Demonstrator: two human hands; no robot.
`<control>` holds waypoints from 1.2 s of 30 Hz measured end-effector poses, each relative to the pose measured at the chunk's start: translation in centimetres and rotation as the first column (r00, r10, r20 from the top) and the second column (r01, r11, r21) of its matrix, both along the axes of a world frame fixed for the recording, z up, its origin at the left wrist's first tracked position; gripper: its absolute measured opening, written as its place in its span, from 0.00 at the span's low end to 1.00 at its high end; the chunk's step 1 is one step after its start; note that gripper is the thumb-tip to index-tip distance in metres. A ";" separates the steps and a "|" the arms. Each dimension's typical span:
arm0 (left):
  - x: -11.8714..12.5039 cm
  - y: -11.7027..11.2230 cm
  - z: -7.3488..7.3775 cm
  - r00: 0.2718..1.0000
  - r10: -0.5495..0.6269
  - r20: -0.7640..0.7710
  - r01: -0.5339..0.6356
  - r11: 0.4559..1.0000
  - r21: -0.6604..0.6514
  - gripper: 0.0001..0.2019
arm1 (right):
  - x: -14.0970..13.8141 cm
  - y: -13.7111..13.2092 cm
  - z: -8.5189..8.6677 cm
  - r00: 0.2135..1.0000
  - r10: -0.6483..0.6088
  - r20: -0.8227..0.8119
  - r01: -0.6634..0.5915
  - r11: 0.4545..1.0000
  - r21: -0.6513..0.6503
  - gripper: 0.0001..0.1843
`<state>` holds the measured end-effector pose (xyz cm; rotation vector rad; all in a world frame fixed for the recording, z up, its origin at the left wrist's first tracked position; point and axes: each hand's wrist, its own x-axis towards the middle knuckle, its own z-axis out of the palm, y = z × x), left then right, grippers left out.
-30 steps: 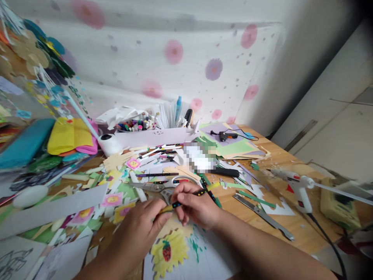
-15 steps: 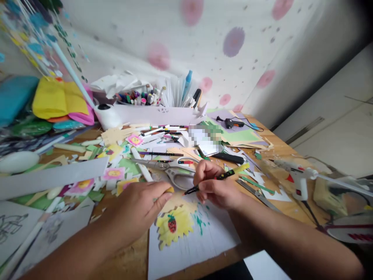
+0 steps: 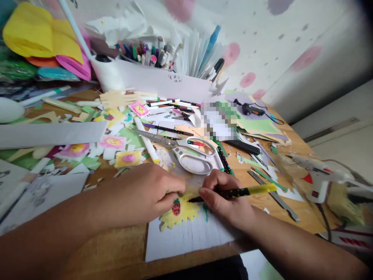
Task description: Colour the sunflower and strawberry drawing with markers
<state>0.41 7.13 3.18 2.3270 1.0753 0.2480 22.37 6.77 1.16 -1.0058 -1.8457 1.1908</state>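
Observation:
My right hand [image 3: 224,198] grips a black spotted pen with a yellow end [image 3: 247,191], its tip pointing left onto the white sheet [image 3: 189,235]. On that sheet is a yellow jagged drawing with a small red strawberry [image 3: 176,207]. My left hand [image 3: 145,190] rests curled on the sheet's upper left edge, fingertips pinched beside the drawing; something small and yellowish may be in them, but I cannot make it out. White-handled scissors [image 3: 189,153] lie just beyond both hands.
Paper scraps and small flower cut-outs [image 3: 113,142] litter the wooden table [image 3: 122,256]. A white box of markers [image 3: 157,77] stands at the back. A glue gun [image 3: 317,175] and a metal ruler [image 3: 274,196] lie to the right. A grey strip [image 3: 52,134] is at left.
The view has dropped closer to the table. My right hand swung the pen down so its tip meets the drawing. My left hand slid onto the sheet beside the strawberry.

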 end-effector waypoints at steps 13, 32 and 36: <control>-0.1 -1.1 0.2 0.996 0.087 -0.027 -0.079 0.973 0.217 0.17 | 0.4 0.8 -0.4 0.967 -0.063 -0.246 0.030 0.990 -0.136 0.13; 1.8 -2.0 -0.6 0.986 0.113 -0.123 -0.099 0.988 0.117 0.10 | 0.0 0.3 0.3 0.996 0.054 -0.066 -0.050 0.996 0.072 0.13; 1.9 -1.7 -0.5 0.985 0.100 -0.141 -0.084 0.989 0.118 0.10 | 0.2 0.3 0.2 0.996 0.061 -0.062 -0.058 0.997 0.050 0.13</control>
